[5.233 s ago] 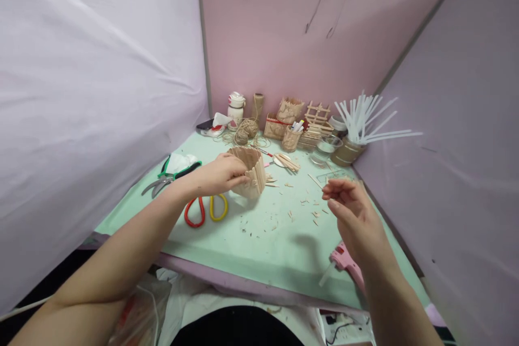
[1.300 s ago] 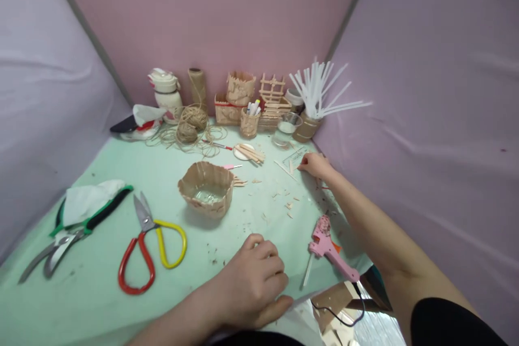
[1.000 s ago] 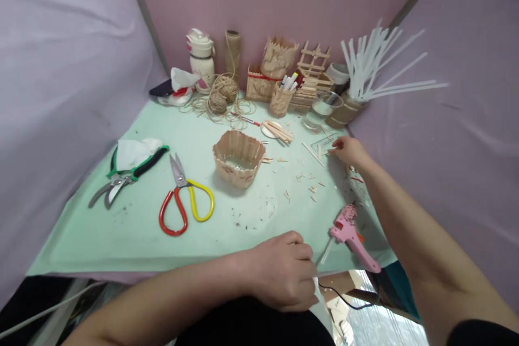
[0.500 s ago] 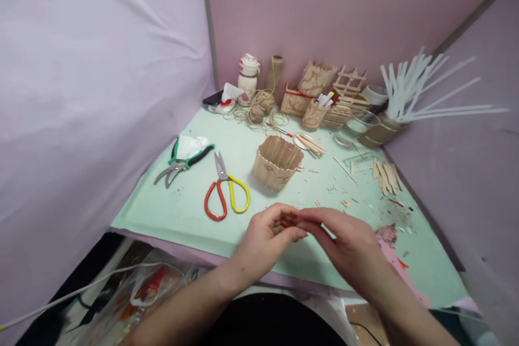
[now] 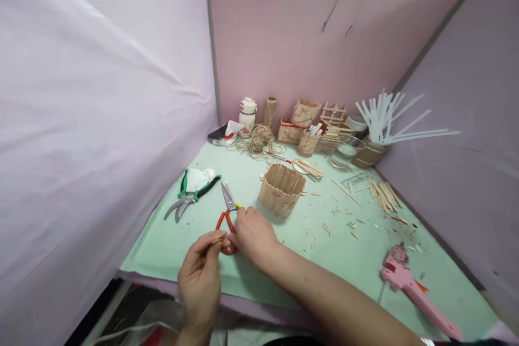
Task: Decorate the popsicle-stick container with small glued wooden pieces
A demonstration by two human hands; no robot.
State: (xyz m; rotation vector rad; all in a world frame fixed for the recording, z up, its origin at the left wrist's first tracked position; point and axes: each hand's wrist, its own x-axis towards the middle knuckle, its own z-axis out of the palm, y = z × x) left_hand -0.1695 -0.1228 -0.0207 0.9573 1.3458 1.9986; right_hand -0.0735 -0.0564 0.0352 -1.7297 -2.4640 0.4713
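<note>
The right hand (image 5: 253,232) lies over the handles of the scissors (image 5: 225,211), with the fingers curled on the yellow loop. The hand hides whether they pass through it or close on it. The red loop and the blades stick out beyond the knuckles, flat on the green mat (image 5: 348,262). Just beside it, nearer the body, the left hand (image 5: 200,275) has thumb and forefinger pinched narrow on a pale sliver (image 5: 218,239), too small to identify.

Just past the right hand stands a cup of wooden sticks (image 5: 281,190), upright and open; its inside is not visible. To the far side of the left hand lie green-handled pliers (image 5: 190,198) under a white tissue. Farther beyond the cup, against the back wall, a small pot (image 5: 308,144) holds pens, a glass bowl (image 5: 344,151) looks empty, and a jar (image 5: 367,154) holds a fan of white rods (image 5: 383,119). Well off beyond the right forearm lies a pink glue gun (image 5: 409,289), its handle end cut off by the picture's edge.
</note>
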